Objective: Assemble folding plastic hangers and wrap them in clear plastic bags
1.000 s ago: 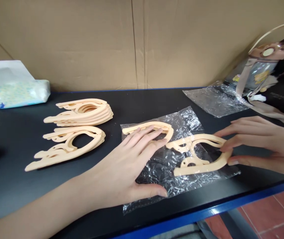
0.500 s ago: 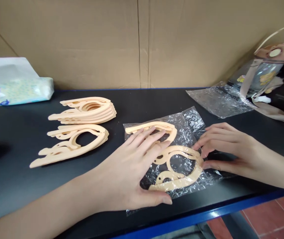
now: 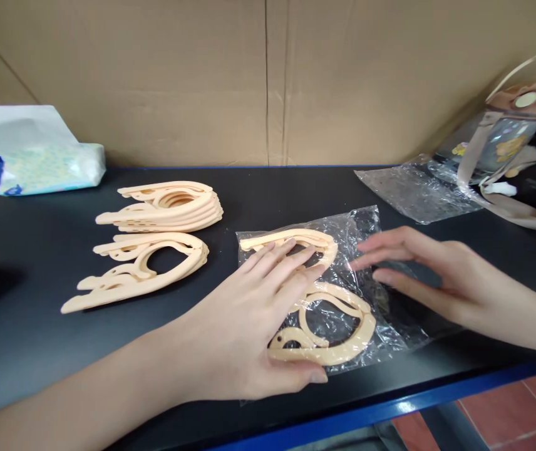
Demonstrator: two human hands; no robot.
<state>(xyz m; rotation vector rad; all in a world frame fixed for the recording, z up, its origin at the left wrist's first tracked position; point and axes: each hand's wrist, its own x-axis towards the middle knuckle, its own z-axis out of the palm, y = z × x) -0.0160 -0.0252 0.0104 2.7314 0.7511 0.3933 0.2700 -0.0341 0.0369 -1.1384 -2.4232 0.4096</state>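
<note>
My left hand lies flat with fingers spread on a clear plastic bag, pressing down a peach plastic hanger piece under its fingertips. A second peach hanger piece lies inside the bag beside my left thumb. My right hand is open, fingers stretched out flat over the bag's right part, holding nothing.
Two stacks of peach hanger pieces, the far stack and the near stack, lie on the black table to the left. More clear bags and a handled pouch sit back right. A tissue pack is back left. Cardboard stands behind.
My right hand pushed the second hanger piece leftward into the bag next to the first, then let go and flattened out. My left hand stayed pressed on the bag.
</note>
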